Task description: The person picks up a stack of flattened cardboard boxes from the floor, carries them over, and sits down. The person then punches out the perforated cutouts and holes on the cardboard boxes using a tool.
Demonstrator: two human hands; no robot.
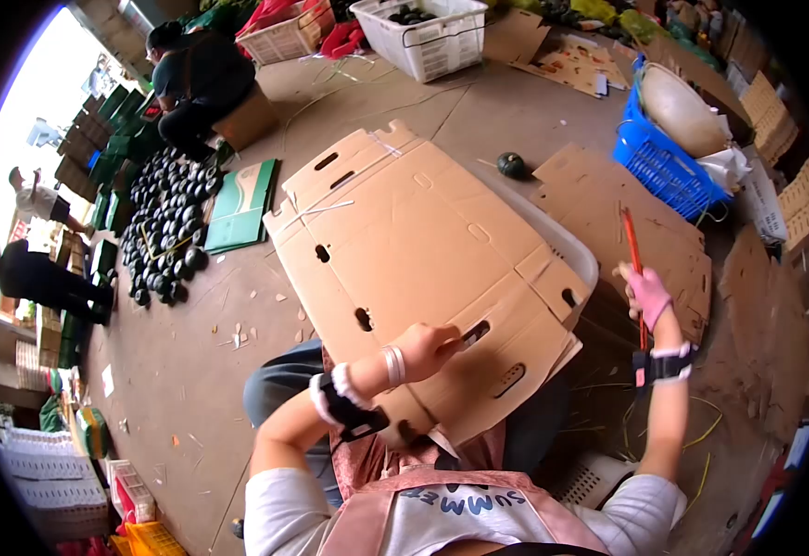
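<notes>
A flattened cardboard box point(404, 241) with cut-out hand holes lies across my lap, on top of a pale tray or crate point(567, 243) whose rim shows on the right. My left hand point(426, 352) is closed over the cardboard, beside one hand hole; what its fingers pinch, if anything, is hidden. Off to the right, my right hand point(647, 295), partly covered by a pink glove, is wrapped around a long red-orange stick point(632, 236). The stick points up and away from me, apart from the cardboard. White strips point(326, 208) lie on the box's far left part.
More cardboard sheets point(622, 222) lie on the floor at right, near a blue basket point(669, 157). A dark green squash point(513, 166) sits beyond the box. Many dark round squashes point(168, 218) cover the left floor. One person point(202, 79) sits far left; others stand farther left.
</notes>
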